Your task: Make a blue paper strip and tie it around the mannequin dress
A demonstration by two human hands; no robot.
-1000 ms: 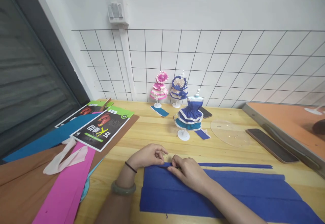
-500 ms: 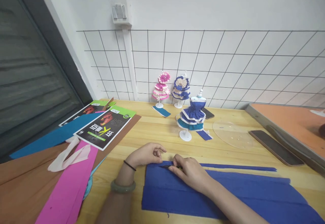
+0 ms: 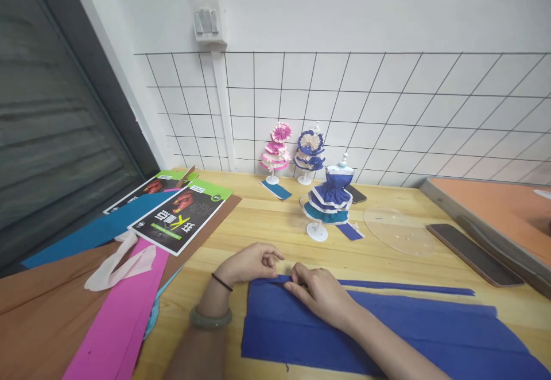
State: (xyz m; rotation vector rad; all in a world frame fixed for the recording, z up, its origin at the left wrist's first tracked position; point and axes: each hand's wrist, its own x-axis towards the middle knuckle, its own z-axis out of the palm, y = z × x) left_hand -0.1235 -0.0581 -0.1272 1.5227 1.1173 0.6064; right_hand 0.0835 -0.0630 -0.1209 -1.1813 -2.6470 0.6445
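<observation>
A wide sheet of dark blue crepe paper (image 3: 301, 334) lies across the front of the table. Along its far edge runs a narrow blue strip (image 3: 408, 286), parted from the sheet on the right and still joined at the left end. My left hand (image 3: 253, 262) pinches the far left corner of the paper between thumb and fingertip, its other fingers loosely curled. Right beside it, my right hand (image 3: 316, 288) is closed at the line between strip and sheet. Something dark shows between its fingers, but the hand hides what it is.
Behind the hands stands a blue paper dress on a white mannequin (image 3: 333, 202), with a pink one (image 3: 276, 153) and a blue one (image 3: 309, 150) beyond. Left lie booklets (image 3: 178, 219) and pink paper (image 3: 116, 311). A phone (image 3: 473, 254) and a clear round plate (image 3: 398, 231) sit right.
The dark sliver that stuck out left of my right fingertips no longer shows, and the strip bulges up slightly there. Both hands stay nearly in place; the view has shifted slightly.
</observation>
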